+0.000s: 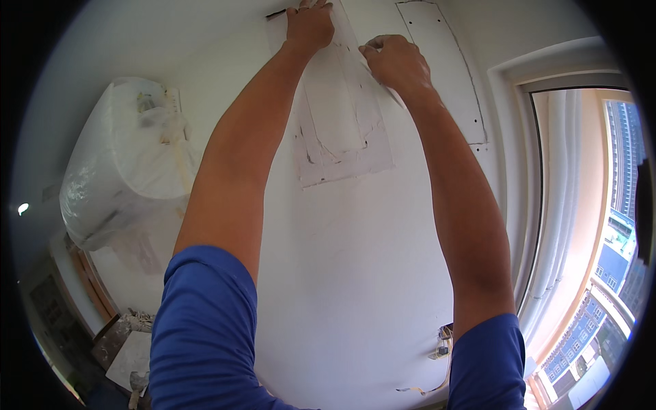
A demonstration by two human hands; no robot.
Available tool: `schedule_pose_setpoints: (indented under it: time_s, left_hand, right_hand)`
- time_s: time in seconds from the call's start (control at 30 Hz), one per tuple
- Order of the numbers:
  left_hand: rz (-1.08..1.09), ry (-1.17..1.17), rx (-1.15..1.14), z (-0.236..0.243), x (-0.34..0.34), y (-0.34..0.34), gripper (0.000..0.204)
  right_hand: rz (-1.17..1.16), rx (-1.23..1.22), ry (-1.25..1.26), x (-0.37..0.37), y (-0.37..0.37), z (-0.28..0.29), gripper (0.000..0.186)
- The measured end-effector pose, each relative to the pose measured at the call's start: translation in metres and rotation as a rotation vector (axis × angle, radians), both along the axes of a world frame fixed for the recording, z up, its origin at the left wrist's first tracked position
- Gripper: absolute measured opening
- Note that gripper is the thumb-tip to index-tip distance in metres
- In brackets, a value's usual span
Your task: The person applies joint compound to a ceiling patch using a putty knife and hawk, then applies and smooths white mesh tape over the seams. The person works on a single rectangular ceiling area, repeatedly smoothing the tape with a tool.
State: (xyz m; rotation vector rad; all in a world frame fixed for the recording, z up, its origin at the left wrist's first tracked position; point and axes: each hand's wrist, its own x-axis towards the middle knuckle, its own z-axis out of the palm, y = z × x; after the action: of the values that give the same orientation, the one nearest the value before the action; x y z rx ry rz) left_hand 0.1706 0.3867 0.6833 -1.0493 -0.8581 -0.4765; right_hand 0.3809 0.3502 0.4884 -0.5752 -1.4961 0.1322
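R grip (400, 65) clenched on 1 thin tool (395, 98); L grip (311, 26) spread on 1 rect. wall sheet (345, 166).

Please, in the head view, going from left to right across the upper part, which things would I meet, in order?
Bulky object wrapped in clear plastic, left hand, right hand, dark-outlined panel on the wall, tall building outside.

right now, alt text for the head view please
The person's left hand rests on a pale rectangular patch high on a white wall; the right hand beside it apparently grips a thin tool. Left is a plastic-wrapped object; right, a window.
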Motion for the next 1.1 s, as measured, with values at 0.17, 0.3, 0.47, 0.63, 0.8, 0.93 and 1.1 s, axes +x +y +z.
schedule_pose_setpoints:
  time_s: [0.17, 0.3, 0.47, 0.63, 0.8, 0.93, 1.1]
  left_hand:
    - [-0.01, -0.067, -0.076, -0.054, 0.033, -0.009, 0.051]
    - [0.016, -0.038, -0.085, -0.057, 0.031, -0.012, 0.051]
    - [0.062, -0.111, -0.185, -0.025, 0.028, -0.014, 0.052]
    - [0.07, -0.104, -0.223, -0.019, 0.019, -0.011, 0.054]
    - [0.247, -0.072, -0.2, -0.009, 0.03, -0.014, 0.054]
    - [0.358, -0.068, -0.252, -0.017, 0.046, -0.035, 0.052]
    - [0.425, -0.045, -0.255, -0.017, 0.056, -0.038, 0.05]
  right_hand:
    - [-0.03, -0.005, -0.025, 0.004, 0.005, 0.003, 0.038]
    - [0.026, 0.03, -0.071, 0.009, 0.012, 0.01, 0.037]
    - [0.294, -0.129, -0.231, 0.024, 0.006, 0.025, 0.053]
    - [0.438, -0.09, -0.137, 0.025, 0.008, 0.018, 0.053]
    - [0.525, -0.141, 0.077, 0.018, -0.003, -0.01, 0.048]
    - [0.799, -0.003, -0.016, 0.03, -0.009, -0.027, 0.053]
    - [0.676, -0.061, 0.013, 0.044, -0.036, -0.073, 0.045]
